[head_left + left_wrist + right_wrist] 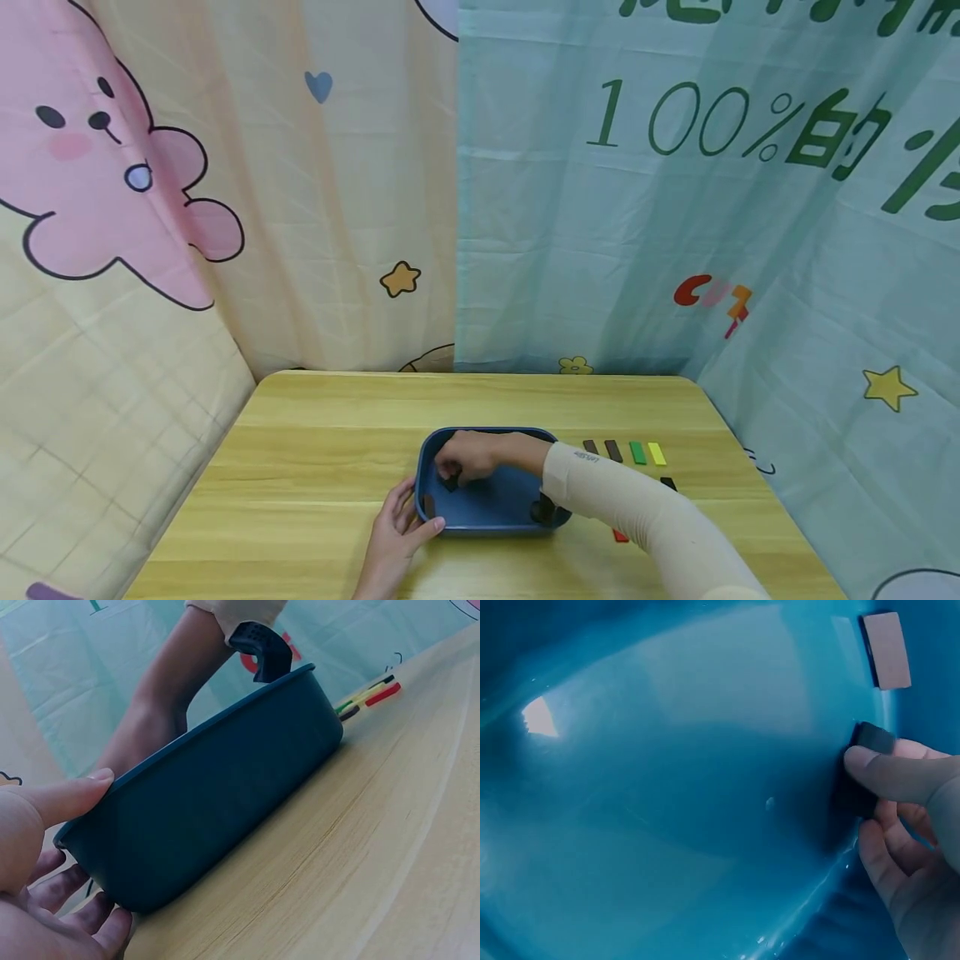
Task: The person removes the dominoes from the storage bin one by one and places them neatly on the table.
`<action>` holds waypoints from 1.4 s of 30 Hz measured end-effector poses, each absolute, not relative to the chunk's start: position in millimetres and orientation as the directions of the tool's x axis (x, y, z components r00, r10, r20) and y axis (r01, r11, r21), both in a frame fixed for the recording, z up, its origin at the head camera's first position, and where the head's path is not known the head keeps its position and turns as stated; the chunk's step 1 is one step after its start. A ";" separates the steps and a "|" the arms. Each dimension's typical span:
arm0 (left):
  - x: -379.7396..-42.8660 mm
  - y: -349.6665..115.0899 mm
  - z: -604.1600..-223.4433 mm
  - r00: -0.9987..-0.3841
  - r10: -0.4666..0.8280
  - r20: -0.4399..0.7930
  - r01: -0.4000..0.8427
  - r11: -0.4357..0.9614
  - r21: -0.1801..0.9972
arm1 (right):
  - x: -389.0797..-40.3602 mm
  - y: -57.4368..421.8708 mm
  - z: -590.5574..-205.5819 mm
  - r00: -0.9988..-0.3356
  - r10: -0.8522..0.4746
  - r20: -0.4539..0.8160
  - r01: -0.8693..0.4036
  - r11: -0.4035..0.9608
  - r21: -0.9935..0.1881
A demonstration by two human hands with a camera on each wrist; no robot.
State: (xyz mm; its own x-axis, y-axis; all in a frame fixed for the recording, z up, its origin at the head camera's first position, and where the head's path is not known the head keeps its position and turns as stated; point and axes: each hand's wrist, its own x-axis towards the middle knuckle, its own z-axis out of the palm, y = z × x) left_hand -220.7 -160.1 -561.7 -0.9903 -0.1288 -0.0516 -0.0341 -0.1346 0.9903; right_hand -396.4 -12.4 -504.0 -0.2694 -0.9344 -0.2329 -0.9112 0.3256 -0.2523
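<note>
A blue plastic tub (495,508) stands on the wooden table. Inside it, near the left end, my right hand (471,454) pinches a small black rectangular block (866,769) between thumb and fingers. A brown block (887,651) lies in the tub close by, against the wall; the head view also has it at the left end, beside my left hand (401,529). That hand holds the tub's left front corner, its thumb (75,796) over the rim and its fingers round the outside wall.
To the right of the tub, small flat blocks lie on the table: two dark brown ones, a green block (637,453), a yellow block (657,453), a black block (668,483) and a red block (620,536), partly behind the right sleeve (637,500). Curtains (360,208) hang behind the table.
</note>
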 end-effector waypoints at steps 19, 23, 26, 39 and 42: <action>-219.2 -157.7 -560.7 -0.989 -0.135 -0.063 -0.043 -0.146 0.988 | -394.3 7.4 -478.3 -0.359 -0.915 -0.186 -0.809 0.404 -0.427; -219.1 -157.9 -560.7 -0.990 -0.133 -0.055 -0.036 -0.140 0.989 | -395.3 11.3 -475.1 -0.362 -0.914 -0.183 -0.800 0.405 -0.443; -218.3 -158.0 -559.5 -0.989 -0.136 -0.054 -0.035 -0.137 0.990 | -396.1 13.1 -472.1 -0.359 -0.915 -0.183 -0.793 0.403 -0.457; -219.5 -158.1 -559.1 -0.988 -0.139 -0.063 -0.048 -0.113 0.992 | -398.6 34.4 -454.1 -0.417 -0.896 -0.154 -0.774 0.439 -0.456; -219.0 -158.9 -559.2 -0.989 -0.133 -0.063 -0.048 -0.112 0.992 | -398.7 42.2 -448.5 -0.433 -0.890 -0.145 -0.760 0.447 -0.471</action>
State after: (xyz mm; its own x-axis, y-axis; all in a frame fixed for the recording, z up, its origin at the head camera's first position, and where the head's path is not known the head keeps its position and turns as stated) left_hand -219.0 -158.9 -559.2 -0.9891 -0.1329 -0.0633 -0.0484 -0.1124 0.9925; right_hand -398.7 42.2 -448.5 -0.4329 -0.8897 -0.1450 -0.7605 0.4468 -0.4712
